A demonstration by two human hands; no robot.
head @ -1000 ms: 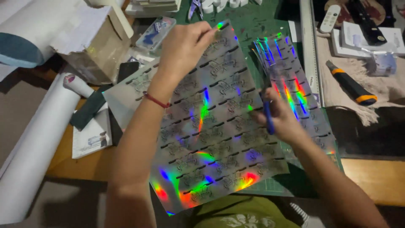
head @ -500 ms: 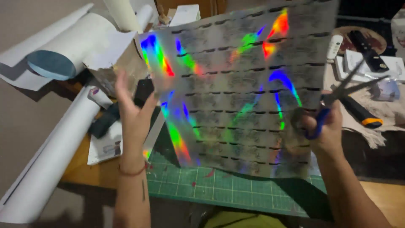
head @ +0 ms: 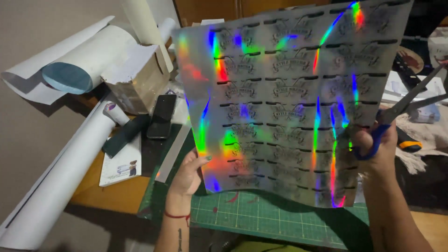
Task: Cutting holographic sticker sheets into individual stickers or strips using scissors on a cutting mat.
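Cluttered wooden table (head: pixel 116 193) carries long white paper rolls (head: pixel 56 186) at the left, a black phone (head: pixel 162 116) and a green gridded cutting mat (head: pixel 280 217) near the front. Left hand (head: pixel 189 175) pinches the lower left edge of a shiny holographic sticker sheet (head: pixel 289 102), raised upright above the mat. Right hand (head: pixel 373 149) grips the sheet's right edge and blue-handled scissors (head: pixel 396 116), blades parted.

Silver rainbow-sheen sticker sheet (head: pixel 280 102), blue-handled scissors (head: pixel 396 116), green gridded mat (head: pixel 261 217)
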